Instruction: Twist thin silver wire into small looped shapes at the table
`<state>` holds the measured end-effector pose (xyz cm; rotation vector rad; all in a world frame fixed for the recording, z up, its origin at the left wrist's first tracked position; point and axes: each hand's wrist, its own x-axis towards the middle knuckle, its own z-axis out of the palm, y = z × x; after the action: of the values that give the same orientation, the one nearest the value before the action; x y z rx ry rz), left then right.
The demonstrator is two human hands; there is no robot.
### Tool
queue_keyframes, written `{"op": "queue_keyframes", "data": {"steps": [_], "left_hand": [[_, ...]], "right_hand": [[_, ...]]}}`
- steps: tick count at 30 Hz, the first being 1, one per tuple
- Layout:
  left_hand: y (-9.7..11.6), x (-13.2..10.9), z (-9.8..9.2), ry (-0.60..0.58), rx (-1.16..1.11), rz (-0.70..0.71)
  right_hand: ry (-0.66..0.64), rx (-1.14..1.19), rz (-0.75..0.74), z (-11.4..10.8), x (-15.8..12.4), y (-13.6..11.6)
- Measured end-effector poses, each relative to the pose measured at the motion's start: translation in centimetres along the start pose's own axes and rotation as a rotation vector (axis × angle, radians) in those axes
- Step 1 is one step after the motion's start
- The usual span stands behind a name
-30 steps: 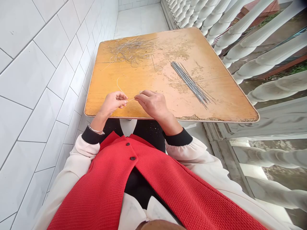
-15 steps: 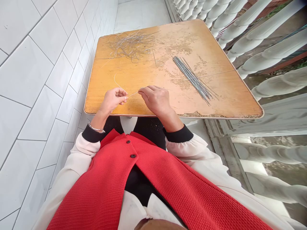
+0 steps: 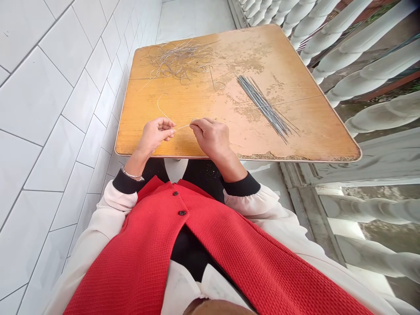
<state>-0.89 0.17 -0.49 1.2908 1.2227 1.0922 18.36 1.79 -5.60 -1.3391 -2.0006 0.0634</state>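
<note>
Inspector: Hands have drawn slightly apart since a second ago, so a longer stretch of wire shows between them. Head view, the only one on file.

Clerk: State of the left hand (image 3: 154, 134)?

Inspector: Curled closed, thumb and forefinger pinched on the thin wire (image 3: 182, 127). The wire's free end curves up and away over the table (image 3: 311, 131) beyond that hand.

Clerk: And the right hand (image 3: 211, 136)?

Inspector: Fingers bent inward, tips pinched on the other end of the same thin wire. Both hands sit over the table's near edge, close together, with the wire spanning the gap.

Clerk: Other items?

Inspector: Tangle of loose wire (image 3: 180, 59) at the far left corner, well apart from the hands. Bundle of straight rods (image 3: 265, 107) lying diagonally right of centre. Bracelet (image 3: 131, 176) on the left wrist. Tiled wall (image 3: 49, 87) to the left, white balusters (image 3: 361, 48) to the right.
</note>
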Motion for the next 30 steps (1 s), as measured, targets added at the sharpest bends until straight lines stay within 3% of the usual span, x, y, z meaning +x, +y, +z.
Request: {"op": "queue_keyframes", "data": {"steps": [9, 14, 21, 24, 30], "left_hand": [[0.3, -0.2, 0.5, -0.019, 0.007, -0.017], [0.5, -0.1, 0.8, -0.041, 0.002, -0.018], [0.8, 0.9, 0.5, -0.182, -0.043, -0.009], [0.7, 1.0, 0.7, -0.129, -0.095, 0.016], [0.3, 1.1, 1.4, 0.021, -0.237, 0.050]], "right_hand": [[-0.048, -0.045, -0.100, -0.6, -0.8, -1.4], [-0.142, -0.083, -0.188, -0.5, -1.0, -1.8], [-0.230, 0.024, -0.255, -1.4, -0.7, -1.8], [-0.210, 0.139, -0.208, -1.4, -0.9, -2.2], [-0.137, 0.386, 0.058, 0.4, -2.1, -3.3]]}}
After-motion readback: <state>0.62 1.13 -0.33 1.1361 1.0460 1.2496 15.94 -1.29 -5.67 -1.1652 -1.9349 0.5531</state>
